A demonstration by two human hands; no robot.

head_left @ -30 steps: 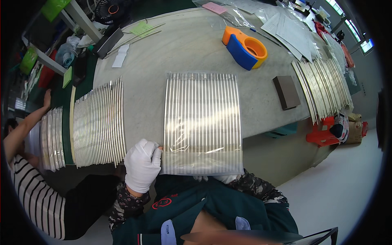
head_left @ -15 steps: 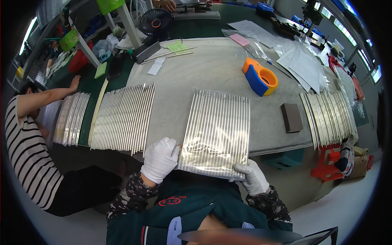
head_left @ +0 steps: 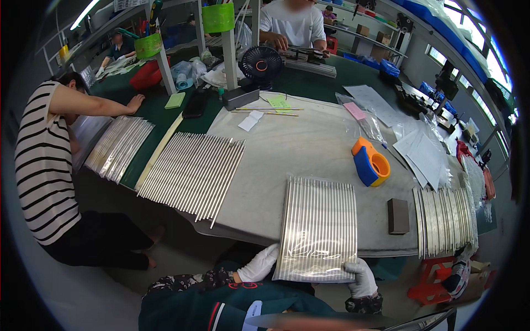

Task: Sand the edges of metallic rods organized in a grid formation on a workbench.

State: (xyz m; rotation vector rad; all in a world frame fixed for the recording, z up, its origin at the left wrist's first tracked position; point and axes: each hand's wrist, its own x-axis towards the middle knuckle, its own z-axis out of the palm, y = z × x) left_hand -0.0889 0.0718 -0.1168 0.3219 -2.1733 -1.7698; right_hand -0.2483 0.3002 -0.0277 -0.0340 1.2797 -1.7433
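Observation:
A clear plastic bag of thin metal rods (head_left: 319, 229) lies on the grey table (head_left: 301, 149) and overhangs its near edge. My left hand (head_left: 259, 263), in a white glove, grips the bag's lower left corner from underneath. At the lower right corner, my gloved right hand (head_left: 360, 277) pinches the bag's bottom edge. The rods inside lie side by side in one flat row, pointing away from me.
A loose row of long metal rods (head_left: 193, 172) lies to the left, and another bunch (head_left: 444, 218) at the right edge. An orange-and-blue tape dispenser (head_left: 370, 163) and a dark block (head_left: 397, 215) sit nearby. A person in a striped shirt (head_left: 47, 165) sits at the left; another stands behind a small fan (head_left: 260, 64).
The view has tilted up, showing more of the table and room. My right hand has joined at the bag's lower right corner, and the bag sits lower, over the table's near edge.

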